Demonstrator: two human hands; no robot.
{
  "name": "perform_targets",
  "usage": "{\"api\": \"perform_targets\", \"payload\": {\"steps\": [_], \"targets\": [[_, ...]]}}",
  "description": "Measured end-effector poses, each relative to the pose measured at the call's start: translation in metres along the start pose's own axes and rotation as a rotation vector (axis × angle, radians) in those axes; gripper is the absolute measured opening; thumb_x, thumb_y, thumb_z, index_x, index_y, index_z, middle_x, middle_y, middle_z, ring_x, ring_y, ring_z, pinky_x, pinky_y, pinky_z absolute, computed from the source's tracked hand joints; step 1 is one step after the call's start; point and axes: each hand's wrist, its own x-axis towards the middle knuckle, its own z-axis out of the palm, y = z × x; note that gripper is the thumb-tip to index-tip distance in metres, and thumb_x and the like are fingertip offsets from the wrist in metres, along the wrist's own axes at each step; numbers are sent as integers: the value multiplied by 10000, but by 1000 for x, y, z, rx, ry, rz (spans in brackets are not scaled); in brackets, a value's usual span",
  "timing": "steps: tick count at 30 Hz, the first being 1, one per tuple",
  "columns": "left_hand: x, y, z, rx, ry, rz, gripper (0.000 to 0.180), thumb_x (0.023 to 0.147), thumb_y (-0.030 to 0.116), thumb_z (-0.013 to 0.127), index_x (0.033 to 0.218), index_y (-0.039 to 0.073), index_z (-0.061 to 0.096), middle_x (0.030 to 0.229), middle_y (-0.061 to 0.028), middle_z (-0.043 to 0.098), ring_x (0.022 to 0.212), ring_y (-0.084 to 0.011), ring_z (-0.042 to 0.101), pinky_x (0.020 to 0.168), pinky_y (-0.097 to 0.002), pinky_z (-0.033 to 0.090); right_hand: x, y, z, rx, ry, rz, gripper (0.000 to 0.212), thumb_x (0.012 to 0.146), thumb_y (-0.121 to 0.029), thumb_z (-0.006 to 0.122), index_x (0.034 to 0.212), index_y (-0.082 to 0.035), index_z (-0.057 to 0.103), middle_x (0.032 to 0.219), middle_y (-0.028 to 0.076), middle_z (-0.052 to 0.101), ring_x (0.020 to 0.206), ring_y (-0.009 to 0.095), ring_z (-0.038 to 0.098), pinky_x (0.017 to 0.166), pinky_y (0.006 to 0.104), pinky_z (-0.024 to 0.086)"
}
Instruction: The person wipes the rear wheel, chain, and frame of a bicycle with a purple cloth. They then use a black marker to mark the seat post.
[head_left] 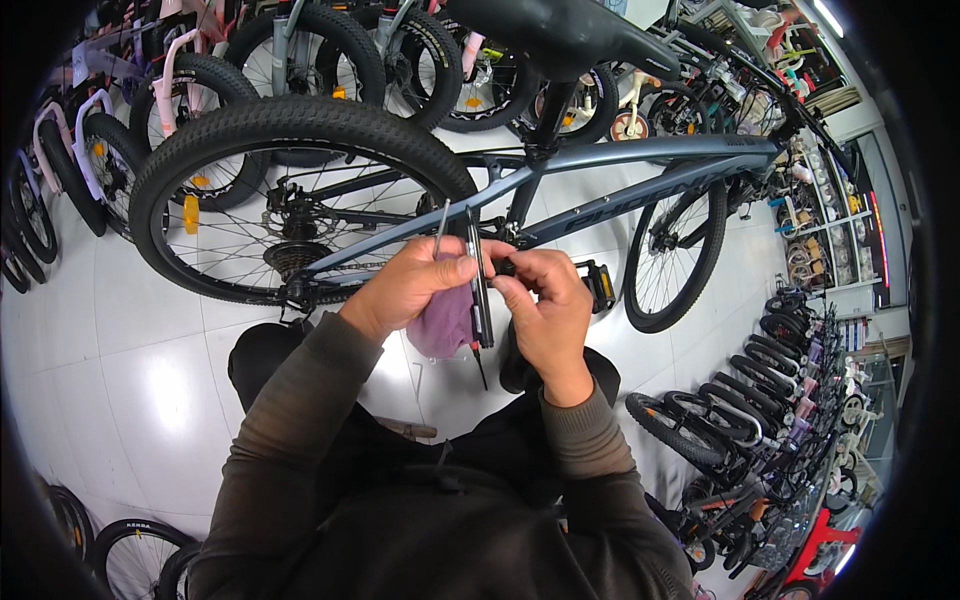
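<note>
My left hand (418, 285) is closed round a slim black-and-silver rod-like tool (478, 290), held nearly upright. A thin metal rod (441, 228), like a hex key, sticks up from the same grip. Purple cloth (440, 325) hangs beneath that hand. My right hand (548, 300) is closed beside the tool, thumb and fingers pinched at a small dark part I cannot make out. Just beyond both hands stands a grey-blue bicycle frame (600, 205). Its rear wheel (300, 115) is at left, its saddle (570, 35) above, and a pedal (600, 287) shows right of my right hand.
An L-shaped hex key (417, 382) lies on the white tiled floor (150, 390) between my legs. A thin red-and-black tool (477, 350) shows below the cloth. Rows of bicycles line the far side and the right (690, 430); more wheels (140, 555) stand at lower left.
</note>
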Motion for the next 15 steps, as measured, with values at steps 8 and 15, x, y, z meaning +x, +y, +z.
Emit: {"api": "perform_targets", "payload": {"steps": [8, 15], "targets": [[-4, 2, 5, 115, 18, -12, 459, 930, 292, 702, 1176, -90, 633, 1274, -165, 630, 1115, -191, 631, 1012, -338, 480, 4, -3, 8, -276, 41, -308, 328, 737, 13, 788, 996, -66, 604, 882, 88, 649, 743, 252, 652, 628, 331, 537], [-5, 12, 20, 10, 160, -39, 450, 931, 303, 721, 1130, -91, 638, 1083, -107, 687, 971, -148, 661, 888, -292, 527, 28, -4, -2, -199, -105, -587, 349, 860, -85, 717, 1175, -235, 713, 646, 16, 486, 516, 191, 505, 443, 294, 400]]}}
